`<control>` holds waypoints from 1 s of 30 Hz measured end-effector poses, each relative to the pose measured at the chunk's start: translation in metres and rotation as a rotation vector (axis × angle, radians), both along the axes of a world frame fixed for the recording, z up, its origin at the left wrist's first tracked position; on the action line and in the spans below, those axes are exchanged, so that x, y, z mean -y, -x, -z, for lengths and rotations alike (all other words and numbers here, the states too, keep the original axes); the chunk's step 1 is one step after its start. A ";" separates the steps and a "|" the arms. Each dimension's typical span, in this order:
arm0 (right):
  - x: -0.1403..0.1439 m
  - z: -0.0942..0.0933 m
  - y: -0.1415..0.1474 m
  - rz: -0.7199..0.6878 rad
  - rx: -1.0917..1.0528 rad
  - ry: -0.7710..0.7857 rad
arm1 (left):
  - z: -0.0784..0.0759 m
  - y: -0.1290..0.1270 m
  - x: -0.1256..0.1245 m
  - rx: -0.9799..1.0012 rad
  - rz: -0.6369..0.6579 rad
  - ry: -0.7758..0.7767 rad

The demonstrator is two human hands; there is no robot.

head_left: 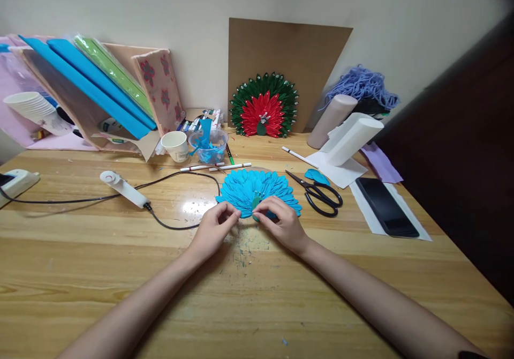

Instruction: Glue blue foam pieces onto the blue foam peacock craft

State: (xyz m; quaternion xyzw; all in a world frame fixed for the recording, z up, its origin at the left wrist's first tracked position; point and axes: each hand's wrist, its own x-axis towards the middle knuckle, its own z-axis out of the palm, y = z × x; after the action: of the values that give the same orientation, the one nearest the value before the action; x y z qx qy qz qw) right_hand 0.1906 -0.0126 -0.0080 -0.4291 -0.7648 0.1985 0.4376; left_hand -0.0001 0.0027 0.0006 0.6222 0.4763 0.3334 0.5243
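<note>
A blue paper peacock [236, 185] with layered petal-like feathers lies flat on the wooden table, a small green body [256, 202] at its lower middle. At its lower left edge, my left hand [217, 227] is closed, thumb and forefinger pinched against the blue petals. My right hand [283, 222] rests over the lower right part, its thumb and forefinger pinched together at the green body; whatever lies between those fingertips is too small to make out. Right beside the peacock are black-handled scissors [317, 193] and a loose blue paper piece [317, 176].
A corded white glue gun [124, 189] lies left. Behind stand a paper cup [175, 146], a plastic bowl [214, 152] of blue scraps and a red-green peacock [263, 107] against brown cardboard [281, 48]. White rolls [355, 142] and a phone [386, 207] are right.
</note>
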 end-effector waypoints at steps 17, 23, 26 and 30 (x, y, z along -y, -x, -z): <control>-0.132 -0.017 -0.089 0.376 0.440 -0.040 | 0.004 0.003 -0.002 0.058 -0.030 0.011; -0.132 -0.008 -0.085 0.281 0.549 -0.028 | 0.005 0.002 -0.002 0.055 -0.013 -0.010; -0.125 -0.007 -0.087 0.266 0.556 0.001 | 0.006 0.003 -0.002 0.067 -0.002 -0.020; -0.113 -0.012 -0.098 0.328 0.531 0.015 | 0.005 0.002 -0.001 0.045 -0.005 -0.016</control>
State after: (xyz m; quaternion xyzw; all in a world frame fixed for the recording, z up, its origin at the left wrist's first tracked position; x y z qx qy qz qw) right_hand 0.2882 0.1008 0.0045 -0.5869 -0.7715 0.0121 0.2453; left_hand -0.0025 0.0038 -0.0048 0.6175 0.4634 0.3525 0.5289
